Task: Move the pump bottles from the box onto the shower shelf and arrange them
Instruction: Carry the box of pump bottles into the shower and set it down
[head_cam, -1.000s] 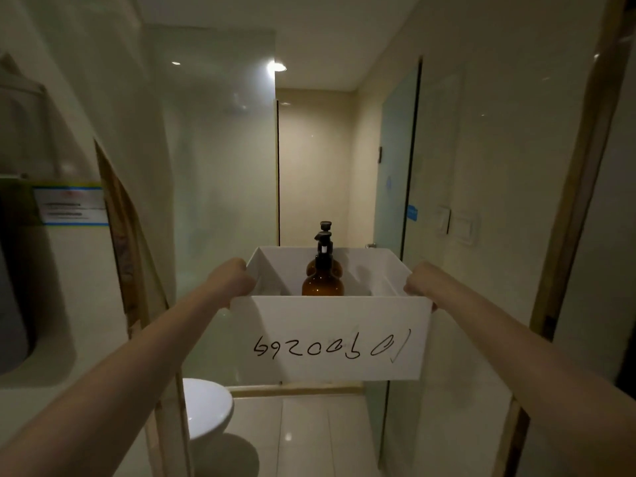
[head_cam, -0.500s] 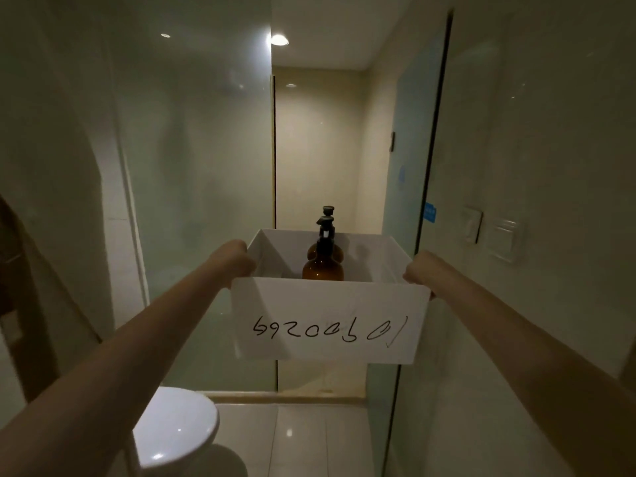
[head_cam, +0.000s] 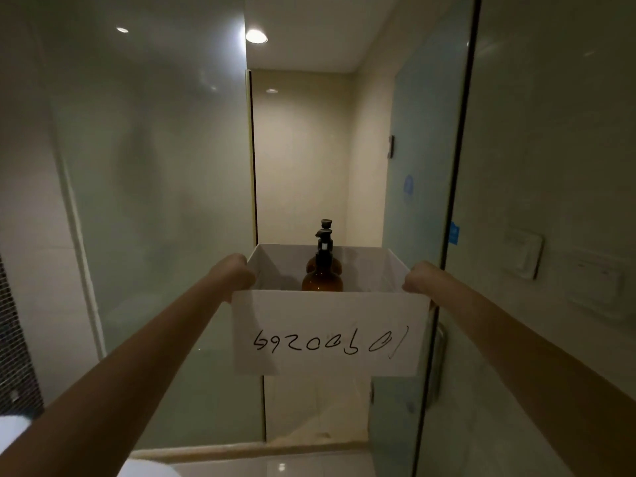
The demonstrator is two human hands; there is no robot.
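I hold a white box [head_cam: 327, 333] out in front of me at chest height, with handwritten digits on its near face. My left hand [head_cam: 232, 273] grips its left rim and my right hand [head_cam: 421, 278] grips its right rim. Inside stand amber pump bottles with black pump heads: one near bottle [head_cam: 321, 280] and a second bottle [head_cam: 327, 226] right behind it, mostly hidden. The shower shelf is not in view.
A frosted glass panel [head_cam: 155, 201] fills the left. The open shower entrance [head_cam: 303, 160] lies straight ahead behind a low threshold [head_cam: 241, 451]. A glass door [head_cam: 420, 166] with a dark edge stands at the right, wall switches [head_cam: 523, 253] beyond it. A white toilet edge [head_cam: 13, 428] shows at lower left.
I have walked closer to the shower entrance with the box. The toilet slid out to the lower left and the glass door edge grew nearer on the right. My grip is unchanged.
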